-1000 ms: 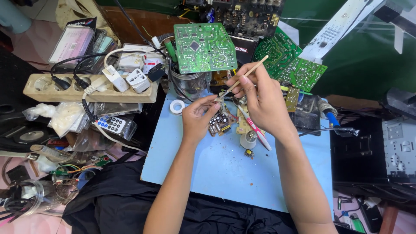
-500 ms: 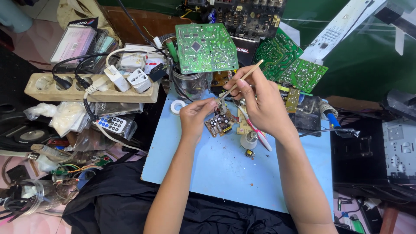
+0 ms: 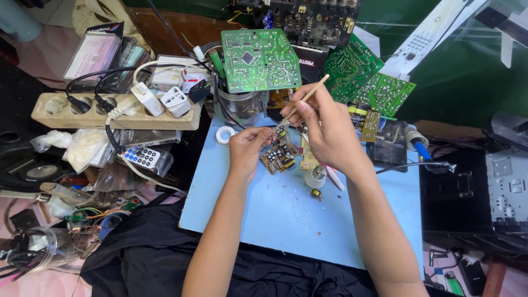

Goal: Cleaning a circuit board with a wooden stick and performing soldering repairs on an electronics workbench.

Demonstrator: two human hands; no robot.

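L hand (image 3: pixel 248 149) is pinching one small circuit board (image 3: pixel 278 158); R hand (image 3: pixel 324 129) is gripping one thin stick (image 3: pixel 306 98). Stick's long axis is running diagonally, free end pointing up-right, tip down-left at board.

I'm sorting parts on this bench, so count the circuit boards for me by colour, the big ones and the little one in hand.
Green circuit boards: 3, the large one and two to its right.
Small brown board held by the left hand: 1.
Total: 4.

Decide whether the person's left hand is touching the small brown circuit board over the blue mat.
Touching. The head view shows the left hand gripping the small brown circuit board at its left edge, fingers against it with no gap.
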